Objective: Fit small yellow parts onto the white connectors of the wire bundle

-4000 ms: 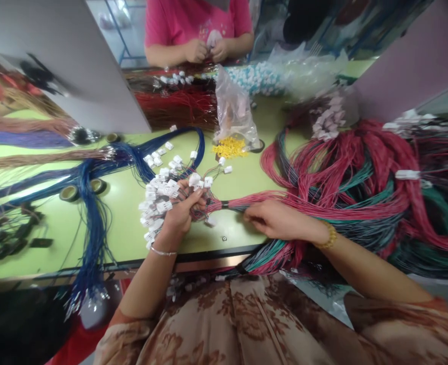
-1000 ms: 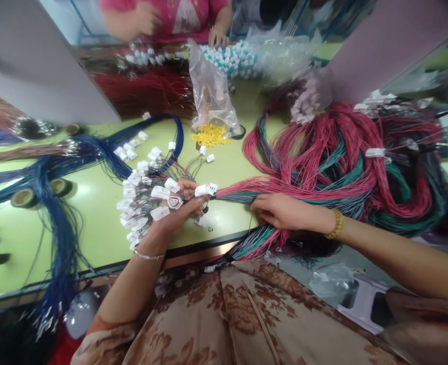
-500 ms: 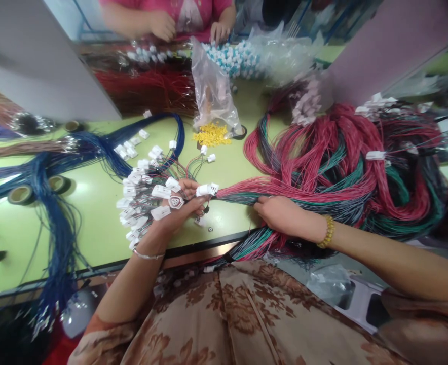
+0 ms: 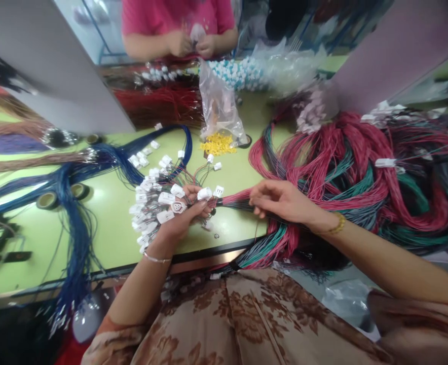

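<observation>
My left hand (image 4: pixel 189 212) is closed around a bundle of thin wires, just behind a cluster of white plastic connectors (image 4: pixel 144 197). A white connector (image 4: pixel 204 193) lies at its thumb. The red, green and dark wires (image 4: pixel 234 196) run right from that grip toward a large heap of wire harnesses (image 4: pixel 345 167). Over this run of wires is my right hand (image 4: pixel 279 200), its fingers curled and pressed together. Whatever it may hold is hidden.
Yellow small parts (image 4: pixel 218 144) spill from a clear plastic bag (image 4: pixel 220 99) ahead. Blue wires (image 4: pixel 70 218) and tape rolls (image 4: pixel 47 200) lie left. A grey panel (image 4: pixel 83 71) stands at the left. Across the table, a person in pink (image 4: pixel 178 25) works with both hands.
My right hand has lifted slightly and turned, its fingers curling more above the wires. My left hand keeps its grip. The view has shifted, and the other person's hands have come together.
</observation>
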`<state>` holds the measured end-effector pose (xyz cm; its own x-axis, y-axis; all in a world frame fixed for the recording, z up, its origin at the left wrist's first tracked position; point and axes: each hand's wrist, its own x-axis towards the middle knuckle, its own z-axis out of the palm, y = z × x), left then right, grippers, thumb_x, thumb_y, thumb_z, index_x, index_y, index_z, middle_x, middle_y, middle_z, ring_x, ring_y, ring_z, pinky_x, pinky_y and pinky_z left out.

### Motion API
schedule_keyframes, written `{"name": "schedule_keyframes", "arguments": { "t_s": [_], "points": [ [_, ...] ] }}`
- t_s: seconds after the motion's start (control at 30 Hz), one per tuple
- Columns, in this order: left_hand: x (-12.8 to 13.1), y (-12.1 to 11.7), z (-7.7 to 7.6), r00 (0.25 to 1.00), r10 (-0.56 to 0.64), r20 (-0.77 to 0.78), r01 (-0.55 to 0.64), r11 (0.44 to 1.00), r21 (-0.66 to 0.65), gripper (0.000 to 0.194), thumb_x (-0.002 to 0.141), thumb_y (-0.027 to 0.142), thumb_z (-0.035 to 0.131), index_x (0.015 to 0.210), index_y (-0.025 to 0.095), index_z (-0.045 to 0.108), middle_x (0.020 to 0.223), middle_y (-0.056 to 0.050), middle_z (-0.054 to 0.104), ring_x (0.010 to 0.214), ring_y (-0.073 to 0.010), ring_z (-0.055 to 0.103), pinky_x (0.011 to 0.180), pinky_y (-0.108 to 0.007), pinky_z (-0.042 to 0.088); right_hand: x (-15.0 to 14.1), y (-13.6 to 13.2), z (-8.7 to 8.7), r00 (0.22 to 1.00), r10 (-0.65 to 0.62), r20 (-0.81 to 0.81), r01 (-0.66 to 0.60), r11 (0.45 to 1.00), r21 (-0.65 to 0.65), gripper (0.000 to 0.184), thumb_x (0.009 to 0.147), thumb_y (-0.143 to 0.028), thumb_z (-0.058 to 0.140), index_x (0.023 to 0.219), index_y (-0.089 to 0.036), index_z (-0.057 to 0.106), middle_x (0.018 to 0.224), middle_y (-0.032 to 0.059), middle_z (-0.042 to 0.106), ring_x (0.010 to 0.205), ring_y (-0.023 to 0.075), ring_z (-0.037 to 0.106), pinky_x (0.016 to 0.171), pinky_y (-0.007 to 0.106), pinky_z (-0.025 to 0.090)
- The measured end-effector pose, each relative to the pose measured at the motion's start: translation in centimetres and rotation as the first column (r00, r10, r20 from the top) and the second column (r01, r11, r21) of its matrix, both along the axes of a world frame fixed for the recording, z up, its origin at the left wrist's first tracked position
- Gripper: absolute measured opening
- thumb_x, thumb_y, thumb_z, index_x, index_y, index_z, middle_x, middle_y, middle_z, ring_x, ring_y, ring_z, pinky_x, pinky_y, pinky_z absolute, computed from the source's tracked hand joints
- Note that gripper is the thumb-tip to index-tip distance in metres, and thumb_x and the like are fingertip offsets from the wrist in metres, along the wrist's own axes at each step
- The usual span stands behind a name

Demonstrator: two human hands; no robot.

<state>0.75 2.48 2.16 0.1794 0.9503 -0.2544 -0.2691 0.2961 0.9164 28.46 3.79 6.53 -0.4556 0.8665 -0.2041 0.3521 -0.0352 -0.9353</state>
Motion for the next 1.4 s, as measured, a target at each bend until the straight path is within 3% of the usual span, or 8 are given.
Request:
{"name": "schedule_keyframes", "arguments": {
  "t_s": [0.1,0.23,0.37,0.77,1.03,1.2,1.27,1.4],
  "points": [
    [-0.2,0.2,0.0,1.0,0.004,0.012,-0.004,1.0,-0.024,0.047,0.07,0.036,0.086,0.106,0.019,0.062,0.07,-0.001,0.071,0.057,-0.015,0.066,0.05,-0.025,0.053,-2.5,1.6,-0.7,0.951,-0.143,-0.276,0.101,0.982,-0.16,0.031,0.081,-0.041,0.079,0.093,-0.015,0.066,0.07,0.0013,0.071,0.059,0.0116,0.066,0.06,0.025,0.055],
    [-0.4,0.2,0.1,1.0,0.005,0.01,-0.005,0.999,-0.037,0.045,0.066,0.037,0.088,0.099,0.017,0.065,0.067,-0.001,0.071,0.056,-0.0147,0.065,0.051,-0.025,0.053,-5.9,3.2,-1.3,0.837,-0.19,-0.512,0.028,0.951,-0.307,0.039,0.067,-0.037,0.09,0.092,-0.016,0.069,0.064,-0.0026,0.069,0.053,0.0088,0.062,0.054,0.022,0.054],
    [-0.3,0.1,0.6,1.0,0.021,0.023,-0.02,1.0,-0.019,0.04,0.065,0.034,0.088,0.094,0.017,0.067,0.068,-0.002,0.072,0.059,-0.0143,0.066,0.059,-0.026,0.054,-7.9,3.7,-0.9,0.815,-0.15,-0.56,-0.014,0.961,-0.277,0.034,0.073,-0.038,0.087,0.093,-0.016,0.071,0.06,-0.0044,0.067,0.047,0.0067,0.058,0.046,0.018,0.047],
    [-0.3,0.2,0.5,0.995,0.055,0.083,-0.055,0.998,-0.006,0.039,0.064,0.032,0.088,0.094,0.017,0.067,0.072,0.0,0.071,0.061,-0.0137,0.067,0.064,-0.027,0.055,-9.1,4.4,-1.2,0.785,-0.136,-0.604,-0.02,0.97,-0.244,0.032,0.075,-0.037,0.084,0.092,-0.016,0.069,0.074,0.0002,0.074,0.055,0.0088,0.065,0.052,0.02,0.055],
    [-0.4,0.4,0.2,0.986,0.09,0.143,-0.087,0.996,-0.028,0.043,0.061,0.029,0.091,0.098,0.018,0.07,0.079,0.0,0.073,0.068,-0.0134,0.069,0.071,-0.027,0.058,-9.1,3.2,-0.2,0.928,0.025,-0.372,0.041,0.985,0.168,0.019,0.094,-0.036,0.062,0.101,-0.019,0.058,0.077,0.0007,0.069,0.062,0.0103,0.062,0.059,0.024,0.052],
    [-0.4,0.5,0.1,0.98,0.128,0.151,-0.125,0.992,-0.03,0.034,0.055,0.027,0.093,0.079,0.017,0.071,0.072,0.0,0.071,0.066,-0.0138,0.067,0.071,-0.028,0.059,-9.9,2.3,0.5,0.984,0.094,-0.151,0.023,0.775,0.631,0.011,0.094,-0.021,0.054,0.089,-0.018,0.064,0.086,0.0047,0.066,0.082,0.0153,0.06,0.077,0.031,0.049],
    [-0.4,0.6,0.2,0.977,0.135,0.166,-0.132,0.991,-0.027,0.033,0.054,0.026,0.094,0.074,0.017,0.07,0.07,0.001,0.07,0.065,-0.0131,0.066,0.07,-0.028,0.059,-10.1,2.1,0.4,0.988,0.094,-0.125,0.014,0.742,0.67,0.012,0.094,-0.019,0.052,0.089,-0.018,0.063,0.085,0.0045,0.066,0.08,0.015,0.059,0.075,0.03,0.048],
    [-0.3,0.6,0.4,0.978,0.119,0.171,-0.116,0.993,-0.023,0.032,0.053,0.025,0.094,0.073,0.017,0.071,0.07,0.001,0.07,0.065,-0.0131,0.066,0.07,-0.028,0.059,-10.2,2.0,0.2,0.995,0.049,-0.087,0.018,0.766,0.642,0.007,0.091,-0.019,0.053,0.087,-0.019,0.058,0.079,0.0017,0.063,0.071,0.0136,0.055,0.068,0.027,0.044]
  ]
}}
